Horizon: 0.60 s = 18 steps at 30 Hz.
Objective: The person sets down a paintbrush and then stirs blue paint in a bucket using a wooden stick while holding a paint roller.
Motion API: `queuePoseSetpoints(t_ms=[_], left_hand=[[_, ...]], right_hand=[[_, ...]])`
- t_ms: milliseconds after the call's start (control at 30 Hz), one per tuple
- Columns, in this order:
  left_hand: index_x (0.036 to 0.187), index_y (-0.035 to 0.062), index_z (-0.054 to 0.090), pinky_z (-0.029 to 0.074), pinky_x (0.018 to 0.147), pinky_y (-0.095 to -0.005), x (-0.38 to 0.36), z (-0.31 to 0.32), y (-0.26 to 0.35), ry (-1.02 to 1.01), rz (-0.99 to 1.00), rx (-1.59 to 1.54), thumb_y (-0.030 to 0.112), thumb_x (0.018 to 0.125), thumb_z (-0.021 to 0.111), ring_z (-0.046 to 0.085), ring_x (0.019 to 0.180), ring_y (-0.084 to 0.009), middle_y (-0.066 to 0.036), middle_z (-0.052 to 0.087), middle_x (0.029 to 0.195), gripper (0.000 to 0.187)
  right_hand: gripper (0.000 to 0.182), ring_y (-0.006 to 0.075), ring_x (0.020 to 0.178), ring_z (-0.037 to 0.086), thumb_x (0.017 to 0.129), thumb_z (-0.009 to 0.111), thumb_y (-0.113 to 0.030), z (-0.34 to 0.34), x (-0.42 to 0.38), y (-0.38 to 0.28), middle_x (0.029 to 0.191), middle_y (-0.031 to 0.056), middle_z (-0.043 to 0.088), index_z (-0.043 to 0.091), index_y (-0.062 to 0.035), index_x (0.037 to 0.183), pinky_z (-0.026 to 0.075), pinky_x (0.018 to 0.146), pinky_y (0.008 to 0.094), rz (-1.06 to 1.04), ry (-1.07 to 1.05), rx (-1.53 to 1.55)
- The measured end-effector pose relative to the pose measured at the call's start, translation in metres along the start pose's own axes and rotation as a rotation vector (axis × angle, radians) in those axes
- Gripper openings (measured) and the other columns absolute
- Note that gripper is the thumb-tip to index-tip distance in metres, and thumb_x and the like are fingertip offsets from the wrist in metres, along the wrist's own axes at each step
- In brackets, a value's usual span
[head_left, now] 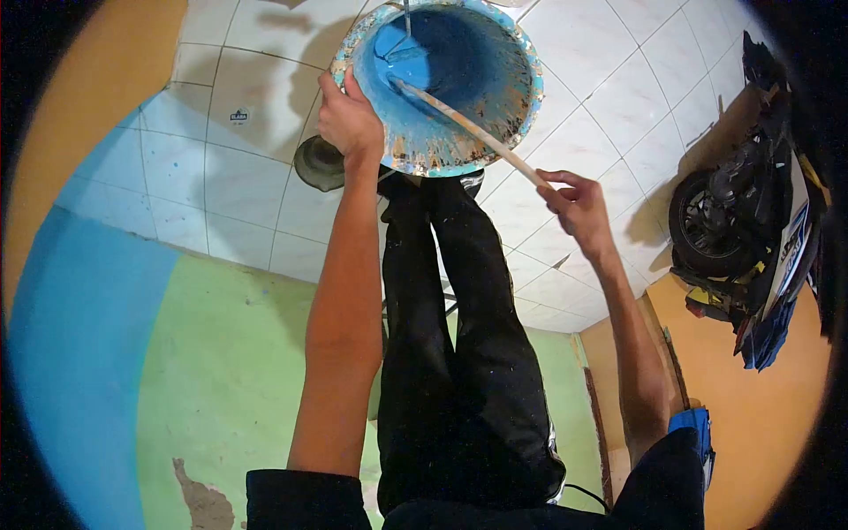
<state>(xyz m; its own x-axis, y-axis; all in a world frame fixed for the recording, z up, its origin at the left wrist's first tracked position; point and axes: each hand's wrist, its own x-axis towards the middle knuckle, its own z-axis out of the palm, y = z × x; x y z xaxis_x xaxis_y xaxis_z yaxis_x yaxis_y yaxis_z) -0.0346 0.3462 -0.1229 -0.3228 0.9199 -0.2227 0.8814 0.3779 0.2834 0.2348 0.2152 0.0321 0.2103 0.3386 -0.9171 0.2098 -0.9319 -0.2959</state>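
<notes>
A paint-stained bucket (526, 124) stands at the top centre with blue paint (411, 72) inside. My left hand (352, 119) grips the bucket's left rim, fingers bent over the edge. In my right hand (576, 205) is the end of a long pale stick (473, 128), which slants down into the bucket. The far end of the stick reaches the blue paint. A thin metal rod (407, 19) also goes into the paint from the top edge of the view.
White floor tiles (252, 159) surround the bucket. A dark round container (320, 163) sits just left of it. A motorcycle (742, 212) is at the right. Green (238, 353), blue and orange walls border the floor. My black-trousered legs (450, 353) are below the bucket.
</notes>
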Motion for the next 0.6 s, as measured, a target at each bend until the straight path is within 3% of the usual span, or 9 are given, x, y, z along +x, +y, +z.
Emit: queuePoseSetpoints(t_ms=[200,333,600], left_hand=[[0.107,0.0046,0.052,0.049,0.06,-0.0572,0.0,0.003,-0.003,0.043,0.043,0.004,0.039,0.102,0.052,0.065,0.072,-0.0474,-0.024,0.067,0.077,0.035],[0.107,0.0046,0.053,0.049,0.059,-0.0564,0.0,0.001,0.003,0.032,0.028,0.038,0.04,0.102,0.052,0.065,0.07,-0.0474,-0.024,0.067,0.075,0.036],[0.11,0.0043,0.054,0.048,0.06,-0.0584,-0.01,-0.005,0.007,0.072,-0.007,-0.059,0.038,0.103,0.052,0.066,0.071,-0.0487,-0.027,0.066,0.072,0.035]], right_hand=[[0.027,0.0033,0.051,0.041,0.095,0.067,-0.015,0.051,-0.012,0.024,0.064,-0.0008,0.059,0.068,-0.0012,0.117,0.028,0.044,0.024,0.038,0.021,0.242],[0.018,0.0061,0.055,0.043,0.098,0.061,-0.012,0.116,-0.033,0.047,0.061,0.001,0.055,0.063,-0.0026,0.114,0.032,0.048,0.0277,-0.093,0.094,0.311],[0.016,0.008,0.055,0.041,0.099,0.06,-0.01,0.182,-0.066,-0.006,0.059,0.0065,0.049,0.059,-0.0014,0.112,0.035,0.049,0.0294,-0.006,0.173,0.376]])
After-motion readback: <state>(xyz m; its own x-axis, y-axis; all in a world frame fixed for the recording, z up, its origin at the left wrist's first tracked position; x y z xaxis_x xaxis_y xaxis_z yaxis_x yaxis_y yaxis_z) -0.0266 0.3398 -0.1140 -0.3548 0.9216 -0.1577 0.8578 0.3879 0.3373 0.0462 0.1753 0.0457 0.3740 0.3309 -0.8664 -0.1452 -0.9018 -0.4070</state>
